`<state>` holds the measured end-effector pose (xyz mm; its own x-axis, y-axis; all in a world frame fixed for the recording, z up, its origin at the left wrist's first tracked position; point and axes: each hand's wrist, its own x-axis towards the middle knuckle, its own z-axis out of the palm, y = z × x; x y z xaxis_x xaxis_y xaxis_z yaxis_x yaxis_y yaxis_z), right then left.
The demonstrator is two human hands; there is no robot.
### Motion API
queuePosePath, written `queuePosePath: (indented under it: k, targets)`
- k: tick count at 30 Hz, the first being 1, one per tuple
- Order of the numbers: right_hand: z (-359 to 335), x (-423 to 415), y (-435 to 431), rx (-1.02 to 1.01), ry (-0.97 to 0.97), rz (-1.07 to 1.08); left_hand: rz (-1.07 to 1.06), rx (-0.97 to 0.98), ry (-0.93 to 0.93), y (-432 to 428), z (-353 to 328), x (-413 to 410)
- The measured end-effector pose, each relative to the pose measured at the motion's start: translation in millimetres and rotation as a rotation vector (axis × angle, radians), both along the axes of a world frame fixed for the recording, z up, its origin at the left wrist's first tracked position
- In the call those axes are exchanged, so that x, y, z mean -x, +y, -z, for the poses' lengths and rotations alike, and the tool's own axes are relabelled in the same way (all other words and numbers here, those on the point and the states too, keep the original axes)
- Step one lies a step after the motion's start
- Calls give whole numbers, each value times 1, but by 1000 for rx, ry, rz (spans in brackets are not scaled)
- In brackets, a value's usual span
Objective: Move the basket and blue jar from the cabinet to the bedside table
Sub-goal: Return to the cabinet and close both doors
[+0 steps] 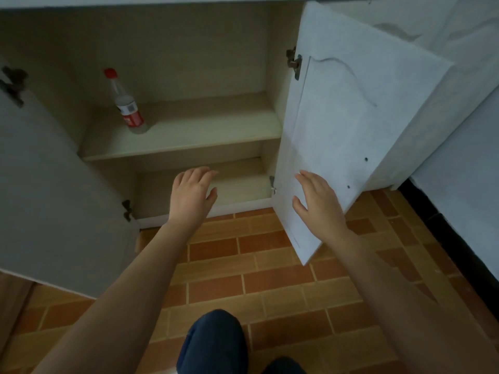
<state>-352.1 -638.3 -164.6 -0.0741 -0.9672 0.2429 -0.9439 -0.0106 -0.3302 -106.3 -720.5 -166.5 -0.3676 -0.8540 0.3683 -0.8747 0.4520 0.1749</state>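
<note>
Grip L: left hand [193, 195] holds nothing; fingers spread and relaxed, palm down, at the mouth of the lower shelf [237, 182].
Grip R: right hand [317, 203] also empty, fingers straight, over inner face of right door [351, 117]; touching it or just off it, can't tell.
Head view, cabinet: cabinet [172, 58] open, both doors swung out; left door [54, 198] fills frame left.
Upper shelf: upper shelf [205, 125] carries 1 clear bottle [127, 103], red cap + red label, upright, toward left side.
Basket + blue jar: neither in view. Not on the shelf parts that show, not in either hand. Far-left corner of lower shelf is hidden.
Bedside table: not in view.
Key relation: no bearing or long axis to give, since neither item shows. L hand is nearer the opening, R hand nearer the door.
Stage (guess): items prob. already out of cabinet; R hand looks placed to push the door shut.
Floor: brick-pattern tile floor [256, 265]; person's knee [213, 341] in dark fabric at bottom centre.
</note>
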Motion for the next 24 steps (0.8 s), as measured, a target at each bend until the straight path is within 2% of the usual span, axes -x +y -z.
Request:
queuePosePath:
  k: [10, 13, 20, 24]
  targets:
    - [158, 15, -43, 183, 23, -15, -18, 105, 61, -44, 169, 28]
    - [189, 24, -40, 242, -31, 21, -33, 117, 86, -50, 204, 37]
    - [203, 54, -16, 429, -166, 76, -36, 131, 132, -48, 229, 62]
    - [206, 70, 4, 490, -149, 82, -16, 121, 133, -46, 224, 76]
